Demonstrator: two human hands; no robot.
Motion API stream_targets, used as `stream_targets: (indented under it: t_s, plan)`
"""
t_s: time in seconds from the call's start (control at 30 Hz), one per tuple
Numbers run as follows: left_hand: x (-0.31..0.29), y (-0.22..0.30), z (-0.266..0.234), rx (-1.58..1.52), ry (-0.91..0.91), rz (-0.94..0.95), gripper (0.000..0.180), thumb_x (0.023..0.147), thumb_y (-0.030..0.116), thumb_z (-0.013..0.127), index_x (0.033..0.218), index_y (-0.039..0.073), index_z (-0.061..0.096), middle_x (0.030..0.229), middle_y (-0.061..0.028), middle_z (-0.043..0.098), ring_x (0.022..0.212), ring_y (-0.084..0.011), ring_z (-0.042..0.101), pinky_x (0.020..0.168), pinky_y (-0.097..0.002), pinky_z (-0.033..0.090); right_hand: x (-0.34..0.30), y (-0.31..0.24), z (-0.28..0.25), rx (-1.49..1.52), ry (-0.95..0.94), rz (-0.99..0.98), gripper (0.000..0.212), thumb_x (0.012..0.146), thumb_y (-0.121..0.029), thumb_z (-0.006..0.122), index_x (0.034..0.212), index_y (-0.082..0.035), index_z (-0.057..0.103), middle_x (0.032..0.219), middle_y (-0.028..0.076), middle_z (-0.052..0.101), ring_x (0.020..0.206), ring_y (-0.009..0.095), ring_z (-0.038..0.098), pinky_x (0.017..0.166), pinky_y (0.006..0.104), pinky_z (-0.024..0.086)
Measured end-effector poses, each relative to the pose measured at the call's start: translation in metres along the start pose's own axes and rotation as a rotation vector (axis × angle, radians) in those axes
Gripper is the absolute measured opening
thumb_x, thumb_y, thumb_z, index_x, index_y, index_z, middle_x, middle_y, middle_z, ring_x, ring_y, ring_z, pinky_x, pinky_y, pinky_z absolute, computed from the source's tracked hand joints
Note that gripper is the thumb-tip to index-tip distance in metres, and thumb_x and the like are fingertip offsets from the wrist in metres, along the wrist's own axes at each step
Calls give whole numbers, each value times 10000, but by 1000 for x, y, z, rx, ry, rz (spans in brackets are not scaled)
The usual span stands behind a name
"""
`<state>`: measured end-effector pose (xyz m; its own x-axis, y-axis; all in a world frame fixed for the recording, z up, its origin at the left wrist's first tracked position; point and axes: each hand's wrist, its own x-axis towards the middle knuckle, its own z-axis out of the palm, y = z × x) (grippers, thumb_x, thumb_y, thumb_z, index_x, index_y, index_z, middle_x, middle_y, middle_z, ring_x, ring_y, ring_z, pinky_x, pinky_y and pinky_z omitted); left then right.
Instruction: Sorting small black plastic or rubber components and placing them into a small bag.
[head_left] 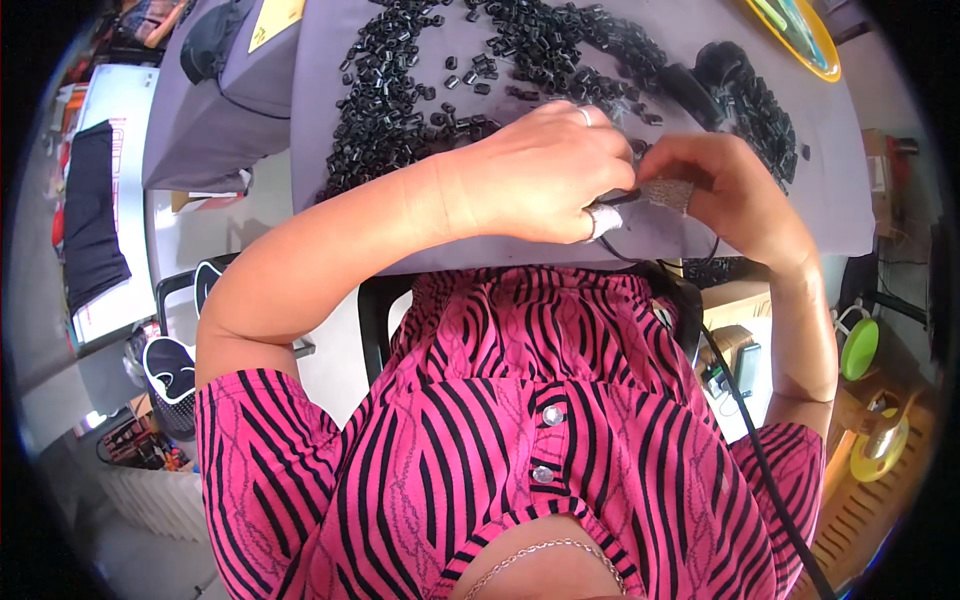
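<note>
My left hand (545, 175) reaches over the grey cloth-covered table, its fingers bent and pinched, with white wrapping round the thumb. A small black piece (624, 198) shows at its thumb and fingertips; its kind is hard to make out. Close beside it, my right hand (735, 190) is curled, with whitish wrapping on one digit. Whatever its fingertips hold is hidden. Below both hands hangs a thin black cord (622, 258) in a loop. Beyond them lie heaps of small black plastic pieces (375, 125), spread over the table.
A larger black cylindrical object (692, 97) lies among the pieces at the right. At the far right corner is a yellow tray (822, 62). A second grey-covered surface (225, 130) stands at the left. To the lower right is a wooden slatted surface (850, 525).
</note>
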<state>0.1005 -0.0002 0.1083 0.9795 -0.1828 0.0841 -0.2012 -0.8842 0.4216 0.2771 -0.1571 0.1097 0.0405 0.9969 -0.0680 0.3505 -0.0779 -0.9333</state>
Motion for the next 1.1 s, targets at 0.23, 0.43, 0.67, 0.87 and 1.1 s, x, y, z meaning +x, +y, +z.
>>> stream_targets:
  t_s: [0.23, 0.43, 0.67, 0.87, 1.1]
  plan:
    - [0, 12, 8, 116, 84, -71, 184, 692, 125, 698, 855, 40, 708, 1021, -81, 653, 1117, -280, 563, 1047, -499, 392, -4, -15, -2, 48, -60, 129, 341, 703, 130, 505, 1002, 10, 618, 744, -20, 524, 699, 51, 460, 615, 210, 371]
    - [-6, 10, 3, 233, 98, -71, 229, 649, 73, 720, 875, 47, 699, 1001, -47, 651, 1118, -266, 565, 1069, -538, 371, -1, -14, -2, 275, -20, 36, 323, 715, 112, 515, 1008, 7, 601, 781, -27, 531, 718, 47, 476, 632, 200, 364]
    - [-20, -4, 7, 261, 64, -86, 244, 629, 39, 726, 870, 31, 687, 979, -32, 651, 1118, -253, 574, 1062, -526, 384, -12, -12, -39, 532, 231, -358, 295, 822, -155, 622, 1058, 13, 567, 850, 4, 547, 722, 54, 478, 626, 170, 364]
    - [-35, -14, -16, 315, 205, -116, 156, 672, 40, 701, 819, 16, 654, 949, -89, 670, 988, -276, 633, 958, -452, 470, -41, 0, -88, 968, 402, -526, 390, 920, -151, 610, 1250, 40, 527, 1002, 69, 511, 686, 48, 414, 564, 172, 332]
    - [-50, -14, -52, 612, 343, -149, 266, 630, 18, 694, 887, 21, 627, 997, -75, 646, 972, -276, 623, 997, -456, 454, -1, 13, -20, 409, 284, -113, 317, 821, -29, 586, 1136, -11, 616, 920, 7, 615, 698, 36, 516, 562, 176, 380]
